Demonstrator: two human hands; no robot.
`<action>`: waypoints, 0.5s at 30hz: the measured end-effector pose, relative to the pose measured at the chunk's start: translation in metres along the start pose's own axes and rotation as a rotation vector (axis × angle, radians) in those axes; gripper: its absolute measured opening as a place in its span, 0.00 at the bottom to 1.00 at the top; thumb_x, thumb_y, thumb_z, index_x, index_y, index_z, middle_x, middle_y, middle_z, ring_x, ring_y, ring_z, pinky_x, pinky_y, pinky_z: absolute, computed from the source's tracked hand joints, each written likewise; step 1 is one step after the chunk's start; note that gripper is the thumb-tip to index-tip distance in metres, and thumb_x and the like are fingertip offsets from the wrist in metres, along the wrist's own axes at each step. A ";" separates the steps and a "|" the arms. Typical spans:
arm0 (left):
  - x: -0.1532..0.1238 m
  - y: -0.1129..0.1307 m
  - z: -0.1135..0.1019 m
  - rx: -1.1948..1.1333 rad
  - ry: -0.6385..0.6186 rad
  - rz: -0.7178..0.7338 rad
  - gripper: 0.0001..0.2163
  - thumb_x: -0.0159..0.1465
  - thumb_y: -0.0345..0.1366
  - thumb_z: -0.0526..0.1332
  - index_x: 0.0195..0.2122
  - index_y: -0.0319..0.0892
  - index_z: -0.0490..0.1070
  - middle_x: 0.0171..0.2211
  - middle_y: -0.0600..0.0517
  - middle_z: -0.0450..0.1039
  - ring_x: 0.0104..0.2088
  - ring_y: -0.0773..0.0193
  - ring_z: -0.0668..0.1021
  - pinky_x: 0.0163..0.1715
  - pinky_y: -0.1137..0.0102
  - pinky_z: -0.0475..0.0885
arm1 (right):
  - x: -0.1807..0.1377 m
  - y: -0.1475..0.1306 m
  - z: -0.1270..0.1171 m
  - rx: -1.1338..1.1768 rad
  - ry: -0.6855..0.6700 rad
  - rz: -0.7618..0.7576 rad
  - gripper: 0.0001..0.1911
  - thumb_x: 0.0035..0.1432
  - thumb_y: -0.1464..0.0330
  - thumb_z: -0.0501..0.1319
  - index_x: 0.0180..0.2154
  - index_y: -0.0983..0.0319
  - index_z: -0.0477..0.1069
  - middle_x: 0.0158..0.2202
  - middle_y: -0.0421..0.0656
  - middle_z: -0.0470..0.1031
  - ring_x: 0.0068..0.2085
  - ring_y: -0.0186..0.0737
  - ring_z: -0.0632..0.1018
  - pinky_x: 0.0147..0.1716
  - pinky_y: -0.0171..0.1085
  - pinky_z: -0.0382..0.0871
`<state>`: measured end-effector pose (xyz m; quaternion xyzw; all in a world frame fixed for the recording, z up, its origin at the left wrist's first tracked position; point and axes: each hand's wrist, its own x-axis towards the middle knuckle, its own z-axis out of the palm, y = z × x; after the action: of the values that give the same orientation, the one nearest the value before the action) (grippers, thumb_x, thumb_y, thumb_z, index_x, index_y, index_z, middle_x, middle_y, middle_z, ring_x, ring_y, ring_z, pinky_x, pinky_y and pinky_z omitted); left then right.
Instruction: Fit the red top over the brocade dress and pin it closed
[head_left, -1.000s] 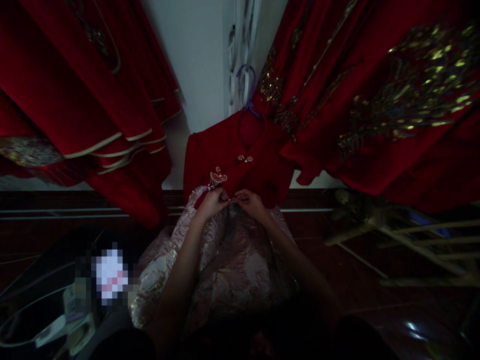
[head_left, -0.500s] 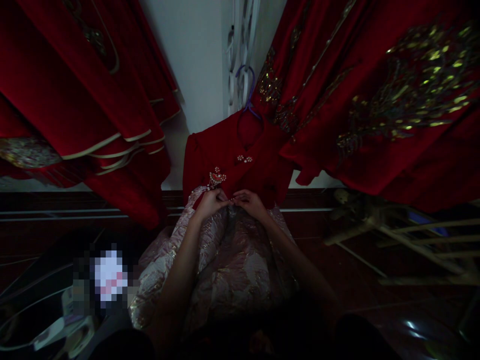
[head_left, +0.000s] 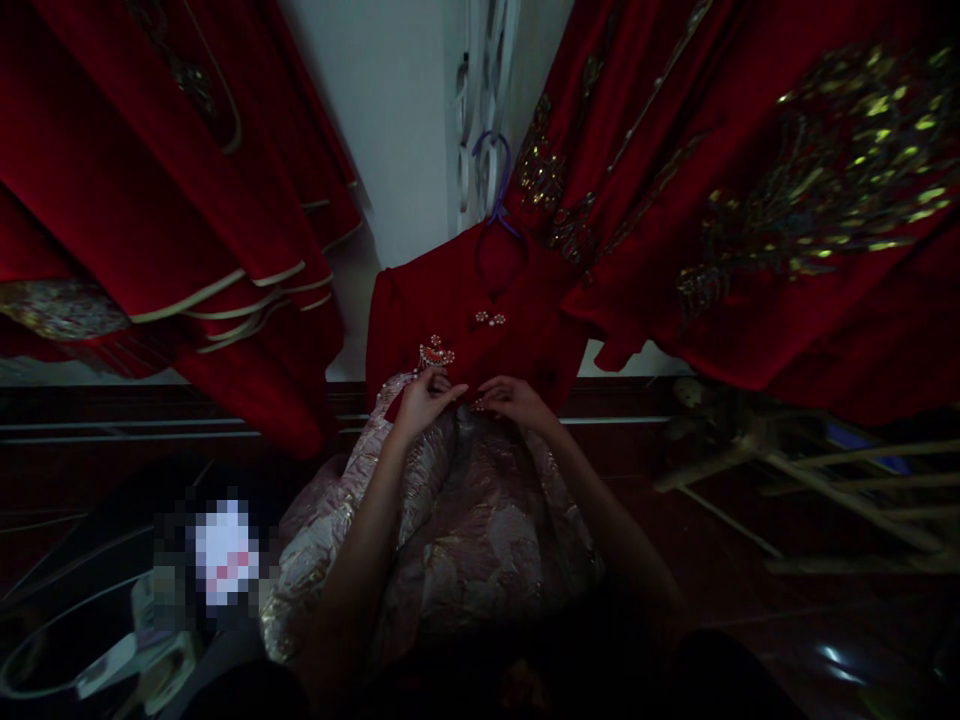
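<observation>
A red jacket [head_left: 450, 300] with pearl ornaments hangs in front of me over a pale pink brocade skirt [head_left: 487, 530] with gold thread. Along the jacket's lower edge, my left hand [head_left: 429, 402] rests on the cloth just below a pearl brooch [head_left: 436, 353], its thumb stretched out and apart from the bent fingers. To the right, the fingertips of my right hand [head_left: 519, 402] pinch a small pearl button [head_left: 477, 406] at the hem's middle. A gap lies between the two hands. In the dim light the fingers' undersides are hidden.
A purple hanger [head_left: 498, 185] carries the jacket on a white metal grille [head_left: 486, 90]. Red garments [head_left: 247, 200] hang at left, and a sequinned one [head_left: 750, 330] at right. A wooden chair [head_left: 825, 485] lies at right; a white cable [head_left: 45, 615] is at lower left.
My hands, fingertips together before, have moved apart. My right hand has drawn slightly right with the pearl button, and my left thumb has come away from it.
</observation>
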<state>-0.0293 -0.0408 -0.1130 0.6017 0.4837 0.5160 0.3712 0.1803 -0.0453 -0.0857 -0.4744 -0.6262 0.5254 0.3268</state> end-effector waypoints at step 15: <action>0.022 0.023 0.004 -0.716 0.117 -0.188 0.15 0.54 0.44 0.69 0.38 0.39 0.78 0.46 0.45 0.78 0.38 0.66 0.79 0.45 0.67 0.74 | -0.020 -0.029 -0.022 -0.143 -0.282 -0.055 0.16 0.49 0.65 0.66 0.41 0.64 0.72 0.35 0.43 0.76 0.35 0.34 0.75 0.39 0.35 0.68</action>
<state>-0.0212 -0.0254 -0.0866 0.3562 0.3460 0.6498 0.5755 0.1993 -0.0565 -0.0507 -0.4007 -0.7145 0.5314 0.2155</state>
